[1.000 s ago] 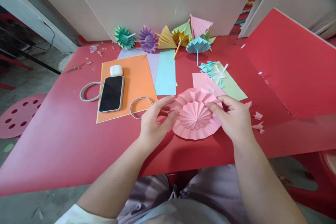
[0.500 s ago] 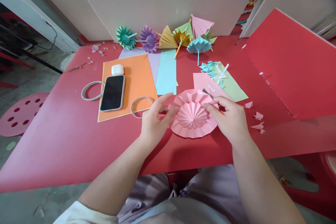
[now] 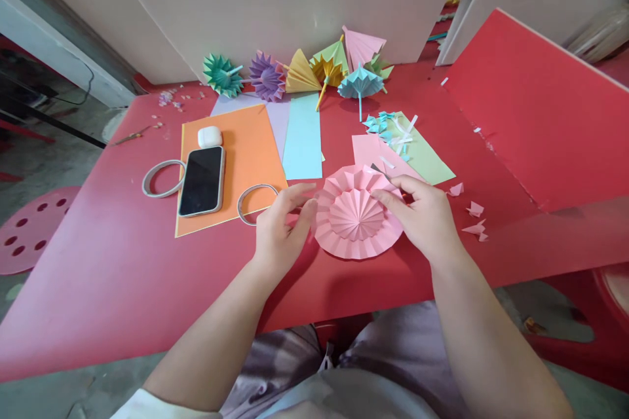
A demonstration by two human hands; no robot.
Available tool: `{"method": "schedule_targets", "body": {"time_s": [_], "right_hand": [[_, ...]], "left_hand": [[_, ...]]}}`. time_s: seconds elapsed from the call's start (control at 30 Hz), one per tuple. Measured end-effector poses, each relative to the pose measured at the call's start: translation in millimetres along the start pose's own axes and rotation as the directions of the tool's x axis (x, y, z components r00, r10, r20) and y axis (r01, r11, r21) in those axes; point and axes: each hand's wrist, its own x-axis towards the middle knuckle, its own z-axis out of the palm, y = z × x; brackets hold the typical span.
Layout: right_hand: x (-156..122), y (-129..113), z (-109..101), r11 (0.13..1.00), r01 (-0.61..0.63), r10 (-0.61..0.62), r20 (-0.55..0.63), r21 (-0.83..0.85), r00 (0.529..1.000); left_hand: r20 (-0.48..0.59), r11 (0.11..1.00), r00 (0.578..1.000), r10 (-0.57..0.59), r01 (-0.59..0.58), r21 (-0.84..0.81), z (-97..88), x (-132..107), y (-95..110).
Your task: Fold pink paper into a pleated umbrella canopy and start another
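Note:
A round pink pleated paper umbrella canopy (image 3: 358,222), with a domed middle and a wide fluted rim, is above the red table. My right hand (image 3: 422,213) pinches its right edge between thumb and fingers. At the canopy's left side, my left hand (image 3: 282,229) has thumb and fingers apart, with a small gap to the rim. Behind the canopy lie a pink paper sheet (image 3: 366,147) and a green sheet (image 3: 435,167). A dark tool tip (image 3: 377,169), partly hidden, shows beside my right fingers.
Finished paper umbrellas, such as a blue one (image 3: 361,83) and a purple one (image 3: 266,77), line the back. At left, orange paper (image 3: 250,144) carries a phone (image 3: 201,181), a white earbud case (image 3: 209,137) and tape rolls (image 3: 162,195). Pink scraps (image 3: 475,209) lie right.
My left hand has come away from the canopy's left rim and moved slightly left. My right hand keeps its pinch. The whole view has shifted a little.

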Motion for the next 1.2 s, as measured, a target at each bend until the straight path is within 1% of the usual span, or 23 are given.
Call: {"method": "schedule_targets", "body": {"time_s": [0.07, 0.13, 0.2, 0.27, 0.33, 0.43, 0.53, 0.67, 0.8, 0.97, 1.13, 1.2], "right_hand": [[-0.7, 0.2, 1.4, 0.999, 0.048, -0.048, -0.008, 0.01, 0.999], [-1.8, 0.1, 3.4, 0.993, 0.117, -0.116, -0.011, 0.008, 0.993], [-2.9, 0.1, 5.3, 0.981, 0.194, -0.194, -0.018, 0.006, 0.981], [-3.9, 0.5, 6.7, 0.967, 0.255, -0.255, -0.019, 0.013, 0.967], [-4.5, 1.1, 7.2, 0.961, 0.278, -0.277, -0.015, 0.018, 0.961], [-4.7, 1.1, 6.1, 0.971, 0.241, -0.241, 0.003, 0.013, 0.971], [-4.0, -1.3, 2.8, 0.988, 0.143, -0.146, 0.055, 0.052, 0.988], [-2.3, -5.1, -1.0, 0.991, -0.011, -0.007, 0.133, 0.136, 0.991], [-0.6, -3.6, 0.1, 0.984, -0.088, 0.07, 0.125, 0.152, 0.99], [0.5, 2.1, 3.3, 0.981, -0.108, 0.091, 0.109, 0.164, 0.99], [0.6, 3.3, 4.2, 0.986, -0.082, 0.073, 0.068, 0.146, 0.995], [0.3, 1.3, 3.9, 0.988, -0.069, 0.059, 0.069, 0.141, 0.996]], "left_hand": [[0.04, 0.996, 0.997, -0.072, 0.074, -0.057, 0.8, 0.1, -0.7], [0.1, 0.989, 0.988, -0.117, 0.126, -0.081, 1.8, 0.4, -1.4], [0.132, 0.989, 0.982, -0.132, 0.14, -0.054, 2.5, 0.6, -2.0], [0.129, 0.991, 0.983, -0.131, 0.132, -0.005, 2.4, 0.8, -2.0], [0.113, 0.991, 0.985, -0.128, 0.124, 0.042, 1.6, 1.2, -1.1], [0.099, 0.989, 0.985, -0.14, 0.134, 0.064, -0.3, 2.1, 1.8], [0.092, 0.987, 0.983, -0.158, 0.155, 0.032, -1.9, 3.3, 4.4], [0.117, 0.964, 0.966, -0.231, 0.243, -0.104, -1.4, 4.4, 4.2], [0.128, 0.923, 0.949, -0.289, 0.311, -0.226, 0.5, 4.9, 3.1], [0.142, 0.894, 0.945, -0.293, 0.324, -0.31, -0.6, 5.9, 5.1], [0.129, 0.903, 0.949, -0.287, 0.313, -0.296, -2.8, 6.0, 6.9], [0.136, 0.907, 0.948, -0.287, 0.315, -0.281, -3.0, 5.9, 7.4]]}}
